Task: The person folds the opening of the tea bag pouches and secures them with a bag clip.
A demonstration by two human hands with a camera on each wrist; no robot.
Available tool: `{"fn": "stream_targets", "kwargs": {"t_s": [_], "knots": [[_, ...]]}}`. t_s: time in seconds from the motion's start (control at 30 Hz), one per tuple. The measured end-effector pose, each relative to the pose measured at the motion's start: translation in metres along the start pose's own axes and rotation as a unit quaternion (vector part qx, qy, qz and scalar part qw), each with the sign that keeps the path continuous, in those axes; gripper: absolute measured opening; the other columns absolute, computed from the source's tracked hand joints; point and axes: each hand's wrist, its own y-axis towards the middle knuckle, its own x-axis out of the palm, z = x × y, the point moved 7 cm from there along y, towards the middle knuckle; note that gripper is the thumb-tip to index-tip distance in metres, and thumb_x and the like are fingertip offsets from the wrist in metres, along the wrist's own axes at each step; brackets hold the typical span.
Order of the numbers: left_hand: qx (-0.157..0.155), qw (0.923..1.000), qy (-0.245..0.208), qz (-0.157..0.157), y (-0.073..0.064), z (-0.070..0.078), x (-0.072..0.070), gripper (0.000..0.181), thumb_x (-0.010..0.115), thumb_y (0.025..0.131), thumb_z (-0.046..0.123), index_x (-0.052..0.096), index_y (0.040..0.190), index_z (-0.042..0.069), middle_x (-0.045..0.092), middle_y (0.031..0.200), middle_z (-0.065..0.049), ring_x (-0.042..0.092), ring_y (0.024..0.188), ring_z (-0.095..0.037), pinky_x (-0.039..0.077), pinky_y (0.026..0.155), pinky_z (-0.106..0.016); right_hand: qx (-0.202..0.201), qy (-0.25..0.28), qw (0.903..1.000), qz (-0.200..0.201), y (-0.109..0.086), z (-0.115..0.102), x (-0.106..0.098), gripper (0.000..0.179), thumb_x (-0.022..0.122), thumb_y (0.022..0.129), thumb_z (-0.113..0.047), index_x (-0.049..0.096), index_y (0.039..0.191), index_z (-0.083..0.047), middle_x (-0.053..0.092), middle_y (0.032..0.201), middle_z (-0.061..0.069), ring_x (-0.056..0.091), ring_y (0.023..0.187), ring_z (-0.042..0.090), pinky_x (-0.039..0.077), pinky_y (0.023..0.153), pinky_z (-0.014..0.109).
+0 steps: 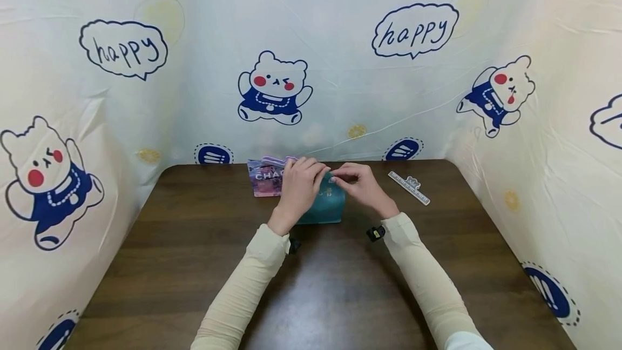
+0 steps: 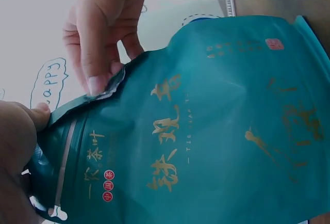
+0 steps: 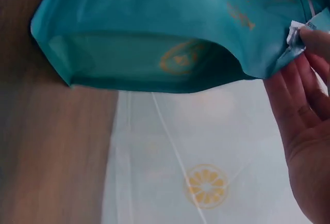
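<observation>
A teal foil tea bag (image 1: 323,210) with gold Chinese lettering stands upright on the table. My left hand (image 1: 300,183) grips its top edge at the left, and that hand hides much of the bag from the head view. At the upper right corner my right hand (image 1: 359,183) pinches the bag's edge between thumb and fingers. Beside that thumb, a crumpled silvery strip (image 2: 111,87) shows along the edge in the left wrist view. The bag's gusseted base (image 3: 129,61) faces the right wrist camera.
Behind and left of my left hand stands a purple pouch (image 1: 262,183), with a pale purple strip (image 1: 274,161) across its top. To the right lies a clear ruler-like clip (image 1: 409,188) with a bear shape. A printed cloth (image 1: 330,91) hangs behind the brown table (image 1: 194,263).
</observation>
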Motion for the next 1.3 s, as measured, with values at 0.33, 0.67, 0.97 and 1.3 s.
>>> {"fn": "stream_targets", "kwargs": {"t_s": [0.33,0.67,0.97,1.3], "knots": [[-0.001,1.0,0.005,-0.001,-0.002,0.003,-0.002,0.017,0.068,0.099,0.024,0.079,0.098,0.011,0.073,0.09,-0.002,0.06,0.083,-0.022,0.037,0.076,-0.039,-0.007,0.021,0.9993,-0.031,0.005,-0.041,-0.003,0.02,0.067,0.092,0.009,0.074,0.111,0.008,0.07,0.105,0.022,0.065,0.083,0.024,0.054,0.073,0.024],[0.001,1.0,-0.001,-0.007,-0.005,0.011,-0.003,0.015,0.069,0.098,0.023,0.079,0.097,0.012,0.071,0.086,-0.002,0.058,0.08,-0.021,0.036,0.075,-0.037,-0.033,0.035,0.9989,0.004,0.0,-0.047,-0.003,0.017,0.068,0.09,0.013,0.076,0.104,0.01,0.071,0.097,0.022,0.063,0.076,0.019,0.053,0.067,0.027],[0.005,1.0,0.007,-0.004,-0.006,0.011,-0.002,0.016,0.068,0.099,0.023,0.079,0.097,0.013,0.072,0.087,-0.001,0.059,0.081,-0.02,0.037,0.076,-0.037,-0.04,0.018,0.9987,0.025,-0.001,-0.051,-0.005,0.016,0.07,0.088,0.013,0.076,0.102,0.01,0.071,0.089,0.021,0.066,0.069,0.027,0.059,0.065,0.036],[0.002,1.0,-0.003,0.006,-0.004,0.009,-0.004,0.018,0.068,0.099,0.024,0.079,0.097,0.011,0.074,0.087,-0.002,0.059,0.079,-0.021,0.038,0.075,-0.037,-0.057,0.019,0.9976,0.033,0.002,-0.058,-0.005,0.013,0.067,0.091,0.012,0.076,0.1,0.01,0.072,0.091,0.021,0.065,0.072,0.025,0.053,0.069,0.02]]}}
